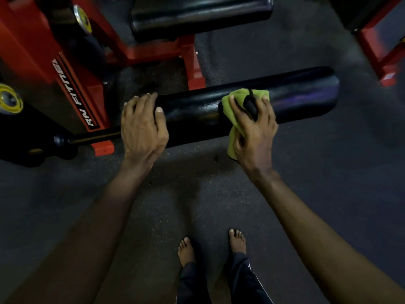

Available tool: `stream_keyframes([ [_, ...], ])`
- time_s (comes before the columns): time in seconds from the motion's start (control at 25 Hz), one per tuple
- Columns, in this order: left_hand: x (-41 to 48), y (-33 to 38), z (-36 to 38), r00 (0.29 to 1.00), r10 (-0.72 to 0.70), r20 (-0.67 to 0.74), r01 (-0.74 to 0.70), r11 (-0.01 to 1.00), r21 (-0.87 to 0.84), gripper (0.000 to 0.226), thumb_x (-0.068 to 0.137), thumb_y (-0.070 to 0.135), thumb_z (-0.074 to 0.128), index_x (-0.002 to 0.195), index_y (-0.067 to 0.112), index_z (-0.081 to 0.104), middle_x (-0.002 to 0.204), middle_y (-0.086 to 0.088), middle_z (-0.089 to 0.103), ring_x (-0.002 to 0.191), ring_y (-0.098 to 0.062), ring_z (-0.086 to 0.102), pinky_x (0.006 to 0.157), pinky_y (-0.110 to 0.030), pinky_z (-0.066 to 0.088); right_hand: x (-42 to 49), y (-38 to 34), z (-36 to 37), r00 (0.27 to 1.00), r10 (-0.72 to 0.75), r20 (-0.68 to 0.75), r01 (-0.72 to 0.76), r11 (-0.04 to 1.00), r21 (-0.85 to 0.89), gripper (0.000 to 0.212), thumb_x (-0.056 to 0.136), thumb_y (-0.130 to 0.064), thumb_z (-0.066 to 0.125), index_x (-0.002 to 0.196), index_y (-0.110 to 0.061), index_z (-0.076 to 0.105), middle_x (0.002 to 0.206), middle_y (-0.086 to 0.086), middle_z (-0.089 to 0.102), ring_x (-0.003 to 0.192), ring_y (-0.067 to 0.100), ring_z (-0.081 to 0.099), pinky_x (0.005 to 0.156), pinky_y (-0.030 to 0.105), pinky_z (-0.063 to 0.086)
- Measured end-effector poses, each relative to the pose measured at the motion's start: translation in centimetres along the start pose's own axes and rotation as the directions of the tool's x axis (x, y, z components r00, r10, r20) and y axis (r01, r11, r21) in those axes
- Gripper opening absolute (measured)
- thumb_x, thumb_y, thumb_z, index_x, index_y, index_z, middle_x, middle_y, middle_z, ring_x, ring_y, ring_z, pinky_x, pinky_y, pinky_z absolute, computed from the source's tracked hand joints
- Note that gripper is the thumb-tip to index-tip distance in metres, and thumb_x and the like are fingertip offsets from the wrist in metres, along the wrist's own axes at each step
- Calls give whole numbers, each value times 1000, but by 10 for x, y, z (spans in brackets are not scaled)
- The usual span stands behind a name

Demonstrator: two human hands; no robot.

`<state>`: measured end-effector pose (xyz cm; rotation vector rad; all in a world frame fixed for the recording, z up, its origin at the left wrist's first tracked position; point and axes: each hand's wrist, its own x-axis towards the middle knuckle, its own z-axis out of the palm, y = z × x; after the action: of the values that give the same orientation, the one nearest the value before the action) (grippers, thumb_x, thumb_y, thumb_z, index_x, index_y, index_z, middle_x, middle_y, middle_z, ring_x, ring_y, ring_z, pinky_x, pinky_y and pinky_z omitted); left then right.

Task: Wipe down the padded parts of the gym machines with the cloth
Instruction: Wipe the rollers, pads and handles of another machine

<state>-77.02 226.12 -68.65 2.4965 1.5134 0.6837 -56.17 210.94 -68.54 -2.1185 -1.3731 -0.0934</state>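
Observation:
A long black padded roller (295, 95) runs across the middle of the view, fixed to a red machine frame by a black bar. My left hand (142, 128) rests over the roller's left end, fingers curled across the top. My right hand (254, 126) presses a yellow-green cloth (230, 110) against the roller's middle, with the cloth draped over the top and hanging down the near side. A small black object sits on the back of my right hand's fingers. A second black pad (201, 16), a flat seat, lies farther back on the same frame.
The red frame (43, 53) with white lettering and yellow-hubbed chrome ends (8, 99) fills the left side. Another red frame leg (381, 51) stands at the upper right. Dark speckled rubber floor (328, 172) surrounds everything; my bare feet (186, 251) stand below the roller.

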Motion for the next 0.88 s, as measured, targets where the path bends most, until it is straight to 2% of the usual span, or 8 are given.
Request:
stream_keyframes([
  [0.12,11,8,-6,997,-35,61,27,991,131,49,100,34,34,134,9,59,135,-10,63,130,-31,51,117,-53,27,22,33,-22,990,129,-51,-129,992,14,63,89,-10,56,147,-32,50,154,16,35,143,39,31,105,58,38],
  [0.2,18,20,-8,994,-67,91,45,973,226,53,99,32,30,137,7,57,142,-11,58,138,-32,44,120,-54,20,27,42,-29,973,218,-74,-218,976,14,63,90,-10,54,148,-33,49,155,16,34,141,39,30,103,60,38],
  [0.32,20,58,2,984,48,171,-76,984,161,54,103,30,28,148,5,45,154,-13,45,147,-28,34,123,-47,18,22,35,-24,992,123,-9,-124,991,-57,70,87,-7,57,149,-37,47,156,12,30,144,40,26,103,59,37],
  [0.48,20,96,24,974,137,178,-154,984,87,54,107,34,27,148,4,45,150,-14,50,142,-27,43,121,-44,27,30,62,-37,997,75,23,-73,993,-92,68,89,-13,56,150,-38,45,155,13,33,142,38,29,104,54,35],
  [0.6,20,94,32,976,141,168,-163,978,128,52,109,36,27,146,6,47,146,-12,54,138,-27,46,119,-44,31,38,101,-56,969,237,-66,-242,966,-89,65,87,-21,44,150,-36,46,154,16,34,141,39,30,106,55,36],
  [0.68,21,96,32,976,135,172,-161,976,148,52,108,36,26,145,6,48,145,-12,54,137,-27,47,118,-45,31,48,118,-63,931,347,-117,-355,933,-57,68,85,-12,46,150,-33,47,153,17,34,141,39,30,106,55,35],
  [0.8,23,107,31,976,84,201,-123,975,187,55,106,33,23,147,4,45,149,-14,50,142,-29,42,121,-46,28,58,117,-61,956,278,-99,-286,955,-80,67,86,-9,52,148,-34,49,151,15,37,140,37,32,105,54,34],
  [0.88,25,121,32,960,121,253,-165,974,157,57,105,32,23,150,2,40,154,-16,44,146,-28,36,123,-45,23,61,122,-62,976,208,-63,-214,971,-107,64,90,-13,55,148,-37,48,151,14,38,139,36,33,104,53,35],
])
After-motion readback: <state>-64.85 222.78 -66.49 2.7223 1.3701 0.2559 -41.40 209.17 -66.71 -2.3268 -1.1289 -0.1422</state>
